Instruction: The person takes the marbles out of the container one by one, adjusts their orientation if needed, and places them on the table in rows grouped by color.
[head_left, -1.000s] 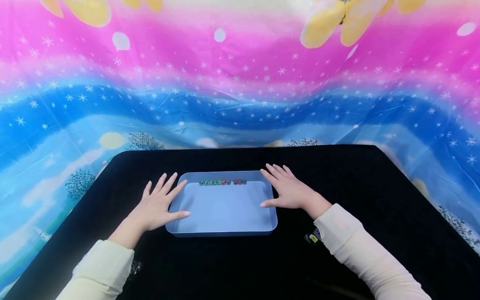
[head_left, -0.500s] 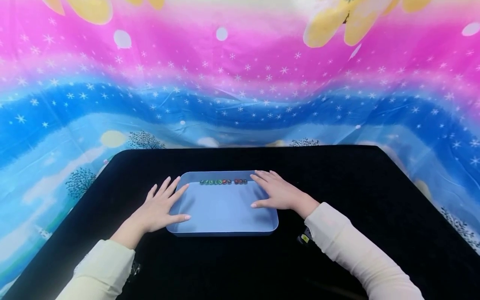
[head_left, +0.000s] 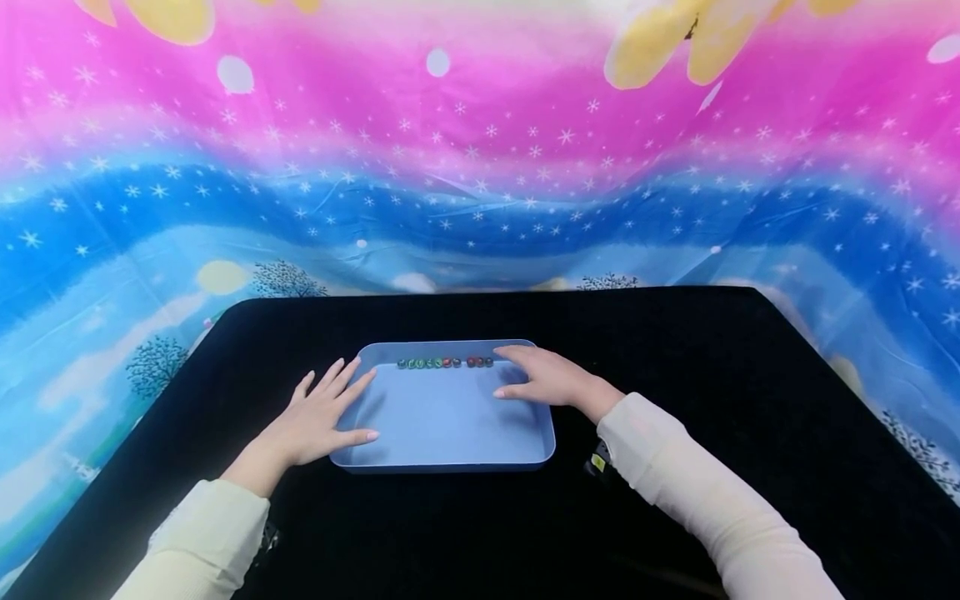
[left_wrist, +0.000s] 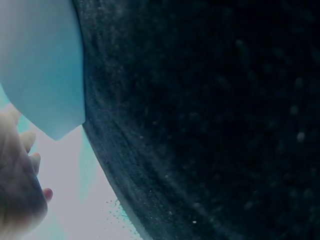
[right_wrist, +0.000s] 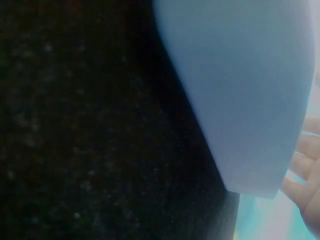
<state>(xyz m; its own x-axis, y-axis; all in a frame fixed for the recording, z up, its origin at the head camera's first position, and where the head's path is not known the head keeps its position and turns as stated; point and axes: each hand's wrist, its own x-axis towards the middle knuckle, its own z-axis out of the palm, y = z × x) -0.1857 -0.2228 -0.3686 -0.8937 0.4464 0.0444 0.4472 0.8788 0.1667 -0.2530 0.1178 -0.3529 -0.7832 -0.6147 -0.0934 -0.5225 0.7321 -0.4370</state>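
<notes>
A shallow blue-grey tray [head_left: 431,421] lies in the middle of the head view. Along its far wall runs a row of small glassy marbles [head_left: 429,363], green at the left, then red and dark ones. After a small gap comes a shorter red and dark group [head_left: 480,362] at the right. My left hand [head_left: 307,425] is spread over the tray's left side, holding nothing. My right hand [head_left: 555,377] reaches over the right wall, thumb apart from the fingers, fingertips close to the row's right end. Whether they touch a marble is unclear. Both wrist views show the tray's outer wall [right_wrist: 240,100], with no marbles visible.
Black cloth [head_left: 450,533] covers the table under the tray. Behind it hangs a pink and blue curtain [head_left: 480,183] printed with snowflakes and trees. Small dark devices are strapped under both wrists, such as the right one [head_left: 597,462].
My right hand has moved left, from the tray's right edge further in over it toward the marbles' right end, its fingers drawing closer together. The left hand has barely moved.
</notes>
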